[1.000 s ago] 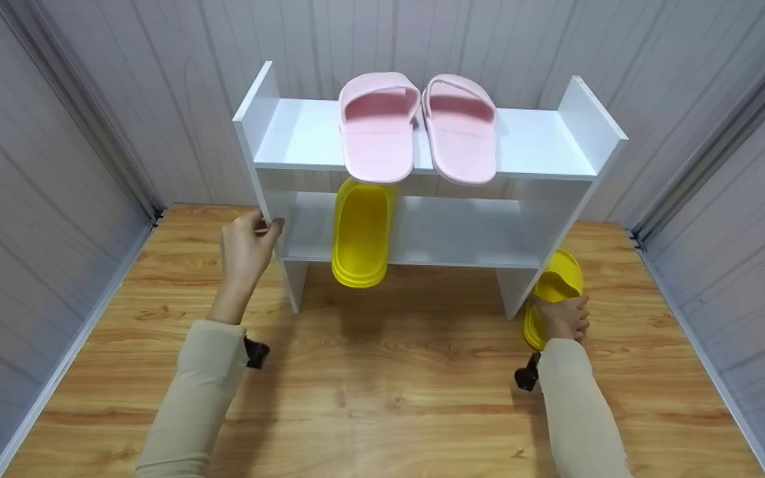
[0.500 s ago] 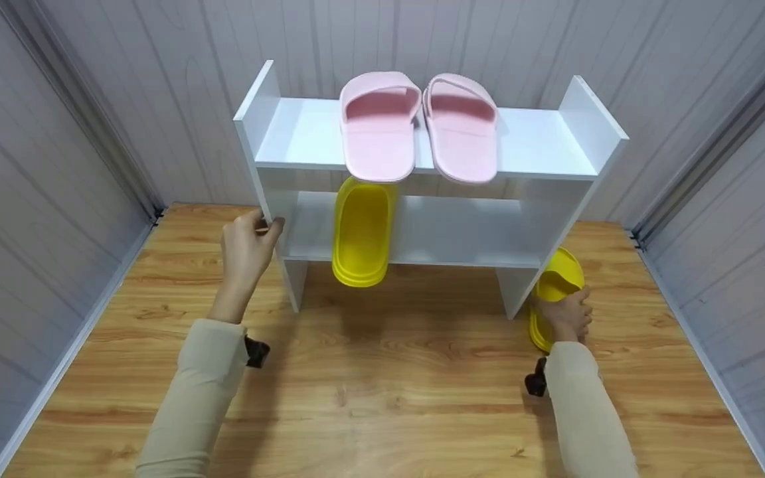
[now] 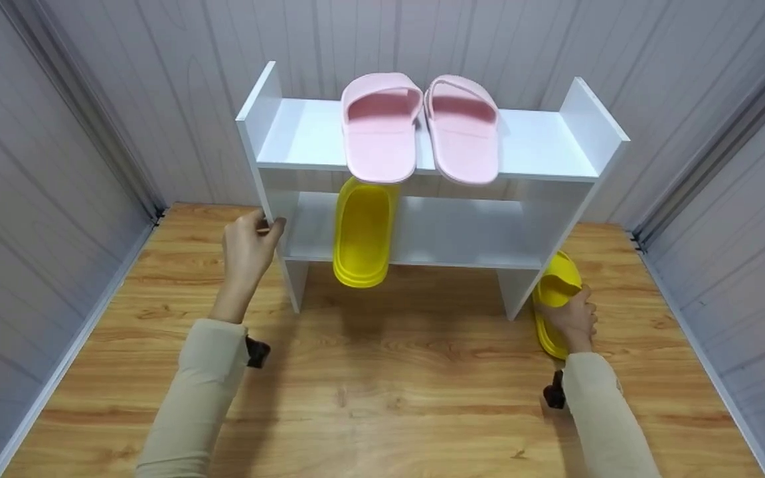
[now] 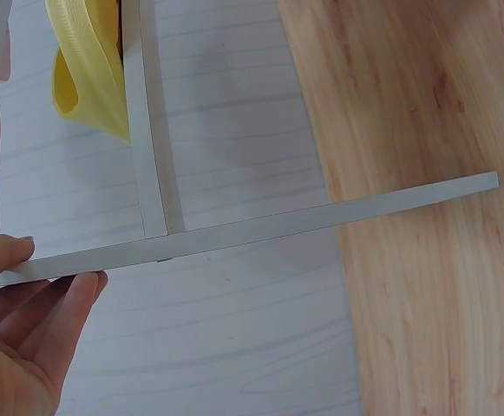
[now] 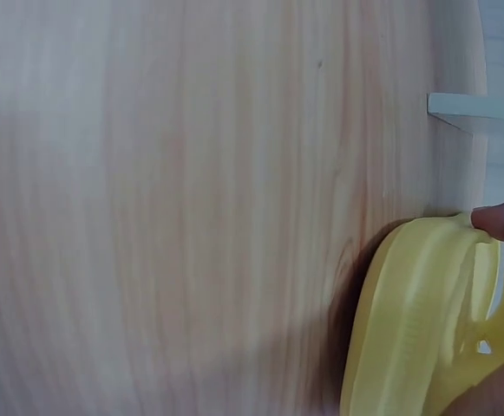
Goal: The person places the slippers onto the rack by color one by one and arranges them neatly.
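Note:
My left hand (image 3: 246, 249) pinches the left side panel (image 4: 304, 224) of a white two-tier shoe rack (image 3: 542, 136), thumb on the inner face and fingers on the outer. At the rack's right foot, my right hand (image 3: 572, 320) grips a yellow slipper (image 3: 563, 267) by its sides, toe strap toward the back wall. In the right wrist view this slipper (image 5: 408, 312) is close over the floor, its far part cut off by the frame. The matching yellow slipper (image 3: 364, 229) lies on the middle shelf, its heel past the front edge and its toe hidden under the top shelf.
Two pink slippers (image 3: 382, 153) stand side by side on the top shelf, heels over its front edge. Grey panelled walls enclose the wood-patterned floor (image 3: 382, 398) at the back and on both sides.
My right hand has moved a little to the right and toward me, and the yellow slipper has shifted with it. The left hand stays on the side panel.

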Available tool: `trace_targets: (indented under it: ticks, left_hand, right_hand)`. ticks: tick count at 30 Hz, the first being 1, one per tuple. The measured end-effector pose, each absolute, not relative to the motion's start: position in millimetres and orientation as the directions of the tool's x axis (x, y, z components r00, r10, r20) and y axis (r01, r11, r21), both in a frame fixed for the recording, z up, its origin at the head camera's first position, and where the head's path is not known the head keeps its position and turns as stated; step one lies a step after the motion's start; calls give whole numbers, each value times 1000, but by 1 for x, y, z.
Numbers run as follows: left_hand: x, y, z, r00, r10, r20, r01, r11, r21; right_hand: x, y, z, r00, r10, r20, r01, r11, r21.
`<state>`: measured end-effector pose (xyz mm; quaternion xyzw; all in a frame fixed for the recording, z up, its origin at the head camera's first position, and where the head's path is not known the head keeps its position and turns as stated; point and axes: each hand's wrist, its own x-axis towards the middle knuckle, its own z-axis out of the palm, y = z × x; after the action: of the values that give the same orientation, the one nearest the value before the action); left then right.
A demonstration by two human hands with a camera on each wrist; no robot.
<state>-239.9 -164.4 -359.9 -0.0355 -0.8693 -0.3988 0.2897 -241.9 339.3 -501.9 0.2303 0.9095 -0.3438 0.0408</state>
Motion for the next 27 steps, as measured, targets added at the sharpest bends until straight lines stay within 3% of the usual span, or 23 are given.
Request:
trace_targets:
  ticks: [15,27]
  left_hand:
    - [-240,-163,-359,-826,-169,537,295,682,669]
    - [-240,-164,-360,-822,-176,541,285,697,658]
  right_hand:
    - [-236,348,-498,-942,307,-139,328,746,-579]
    - [-234,370,-482,-989,114,-94,147,815,-561]
